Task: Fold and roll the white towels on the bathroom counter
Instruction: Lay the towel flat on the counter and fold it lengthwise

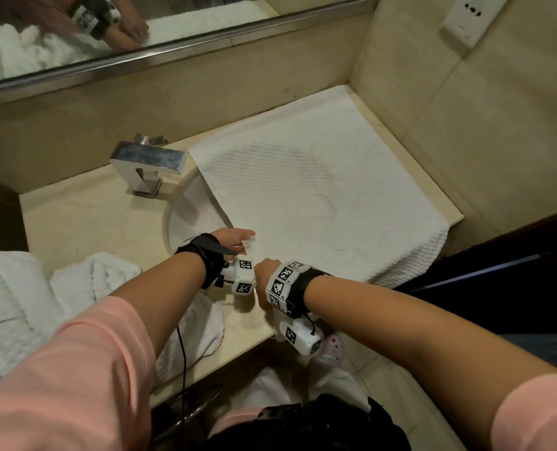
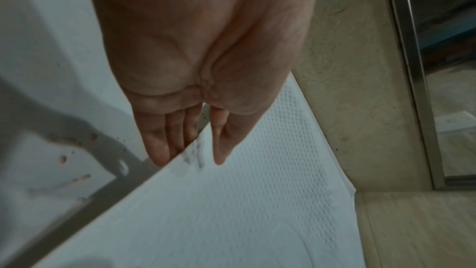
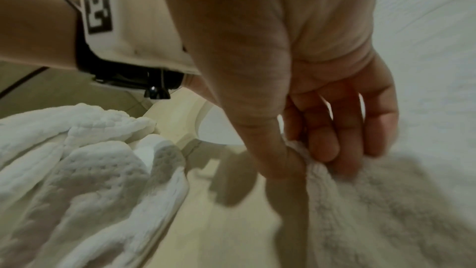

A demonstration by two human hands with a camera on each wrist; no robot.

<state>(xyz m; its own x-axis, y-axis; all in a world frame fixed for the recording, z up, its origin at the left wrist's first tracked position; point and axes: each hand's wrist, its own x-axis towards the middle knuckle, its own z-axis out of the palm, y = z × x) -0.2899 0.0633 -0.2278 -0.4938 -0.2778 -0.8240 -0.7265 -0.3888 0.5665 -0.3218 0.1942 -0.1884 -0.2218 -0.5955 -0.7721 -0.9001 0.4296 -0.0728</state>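
We see a flat white waffle-textured towel point(image 1: 319, 203) spread on the beige stone surface point(image 1: 85, 222), one edge over the sink. Our left hand point(image 2: 195, 72) pinches that edge between straight fingers and thumb; our right hand point(image 3: 316, 121) grips its near edge with curled fingers.

Pink sleeves point(image 1: 85, 369), black wrist straps point(image 1: 210, 255) carrying white marker-printed camera blocks point(image 1: 244, 276).
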